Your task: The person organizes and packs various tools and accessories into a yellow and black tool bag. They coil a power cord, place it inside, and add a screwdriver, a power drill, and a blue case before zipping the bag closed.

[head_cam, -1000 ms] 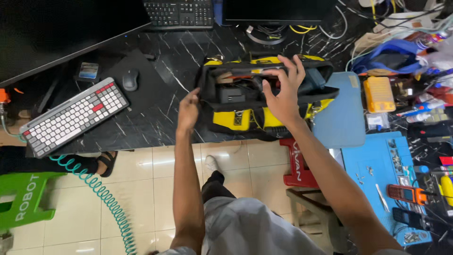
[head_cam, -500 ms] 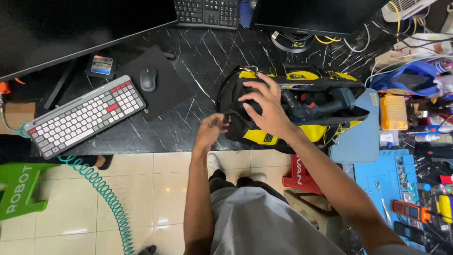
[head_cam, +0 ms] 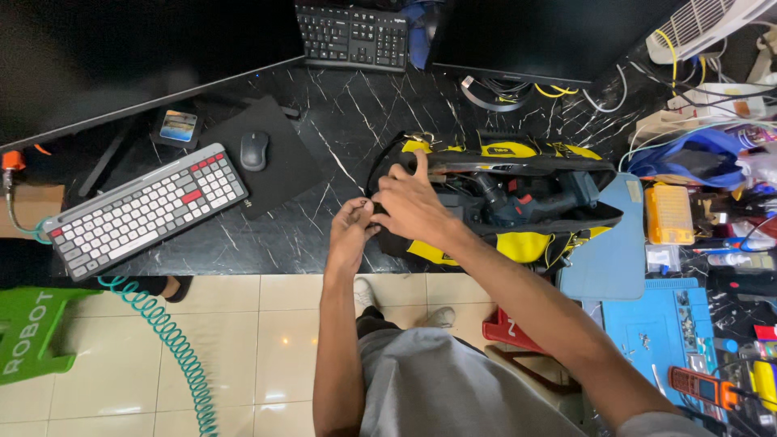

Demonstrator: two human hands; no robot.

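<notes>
A black and yellow tool bag [head_cam: 518, 202] lies open on the black marble desk [head_cam: 340, 129], with a drill and other tools inside. My right hand [head_cam: 414, 204] rests on the bag's left end, fingers spread over its edge. My left hand [head_cam: 352, 226] is just left of it, fingers pinched at the bag's left corner, touching the right hand. What the left fingers pinch is too small to tell.
A grey and white keyboard [head_cam: 146, 209], a mouse [head_cam: 254, 150] on a black pad and a black keyboard [head_cam: 352, 36] lie on the desk. A blue mat [head_cam: 655, 324] with small tools is at right. A green stool [head_cam: 32, 332] and a coiled teal hose [head_cam: 174, 348] are on the tiled floor.
My view has shifted left and down, so the bag now sits further right. My right hand moved from the bag's middle to its left end. My left hand rose and met it there.
</notes>
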